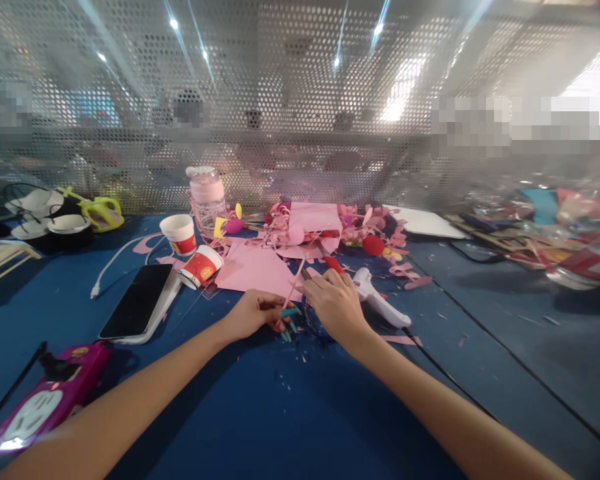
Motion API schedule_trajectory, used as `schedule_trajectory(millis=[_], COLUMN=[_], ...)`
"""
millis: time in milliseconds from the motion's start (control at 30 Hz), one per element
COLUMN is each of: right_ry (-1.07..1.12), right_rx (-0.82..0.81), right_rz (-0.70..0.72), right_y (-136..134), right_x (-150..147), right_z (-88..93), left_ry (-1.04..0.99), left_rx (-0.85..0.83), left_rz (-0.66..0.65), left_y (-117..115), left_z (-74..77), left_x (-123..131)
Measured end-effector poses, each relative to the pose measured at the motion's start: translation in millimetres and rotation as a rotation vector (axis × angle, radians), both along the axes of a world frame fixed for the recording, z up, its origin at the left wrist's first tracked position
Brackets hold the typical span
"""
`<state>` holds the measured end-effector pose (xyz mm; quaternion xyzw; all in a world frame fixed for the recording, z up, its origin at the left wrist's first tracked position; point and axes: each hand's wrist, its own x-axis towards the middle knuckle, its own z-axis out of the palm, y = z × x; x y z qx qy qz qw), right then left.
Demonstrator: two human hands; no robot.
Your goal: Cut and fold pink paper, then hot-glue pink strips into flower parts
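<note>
While both forearms stretch across the blue felt-like tabletop (290,427), the left hand (253,313) pinches a thin pink paper strip (294,287) over small teal bits (290,313); the right hand (335,303) curls knuckles-up, gripping red-handled scissors (333,264). Beyond lies flat pink paper (255,270).

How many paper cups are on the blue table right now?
2. One red-and-white paper cup stands upright beside the clear jar; another lies tipped over next to the black phone. Clutter may hide more.
</note>
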<state>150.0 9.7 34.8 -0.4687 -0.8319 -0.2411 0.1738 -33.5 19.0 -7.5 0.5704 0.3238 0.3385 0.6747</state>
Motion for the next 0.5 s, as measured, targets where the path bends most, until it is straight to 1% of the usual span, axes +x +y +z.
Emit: schedule_trajectory(millis=[133, 233, 367, 500], right_ry=[0.018, 0.055, 0.11, 0.046], right_rx=[0.007, 0.042, 0.11, 0.078], right_rz=[0.042, 0.053, 0.014, -0.022], right_y=[-1.4, -1.7, -0.9, -1.2], right_x=[0.7, 2.5, 3.8, 1.5], right_z=[1.4, 4.3, 6.5, 5.4], left_ry=[0.014, 0.021, 0.034, 0.02], left_rx=[0.029, 0.038, 0.048, 0.052], left_rz=[0.0, 0.015, 0.008, 0.02], left_y=[0.8, 0.8, 0.2, 0.1], left_z=[0.0, 0.9, 1.7, 1.4], left_x=[0.0, 0.4, 0.6, 0.0])
